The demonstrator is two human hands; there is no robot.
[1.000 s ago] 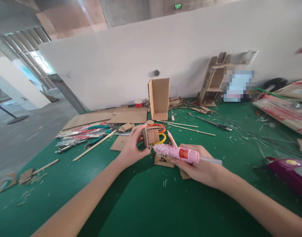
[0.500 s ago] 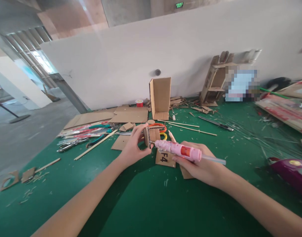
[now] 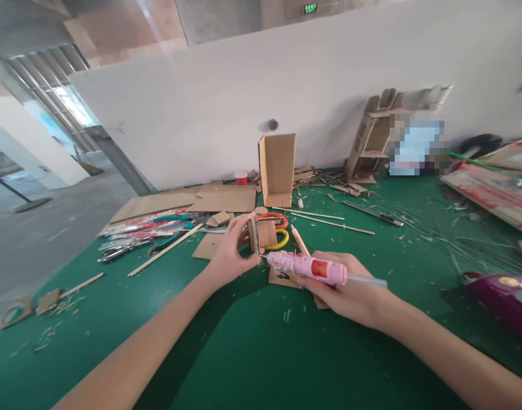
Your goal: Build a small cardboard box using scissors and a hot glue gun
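Note:
My left hand [image 3: 232,248] grips a small cardboard piece [image 3: 253,235] by its edges, thumb below and fingers above. In my right hand [image 3: 350,285] is a pink hot glue gun [image 3: 306,267], with a clear glue stick [image 3: 367,279] poking out of its back. The gun's nozzle is at the lower edge of the cardboard piece; whether it touches, I cannot tell. Behind the piece lie scissors with orange and yellow handles [image 3: 278,241], partly hidden. Under the gun a printed cardboard piece [image 3: 284,279] lies on the green table [image 3: 261,353].
An open cardboard box [image 3: 279,168] stands near the wall, and a taller cardboard structure [image 3: 370,139] is behind at right. Flat cardboard sheets [image 3: 227,199], pliers [image 3: 169,240] and wooden sticks [image 3: 164,250] lie at left. A utility knife [image 3: 372,213] and a purple device [image 3: 502,302] are at right.
The glue gun has dropped slightly along the cardboard piece's edge, covering more of the printed piece. My left hand has barely moved.

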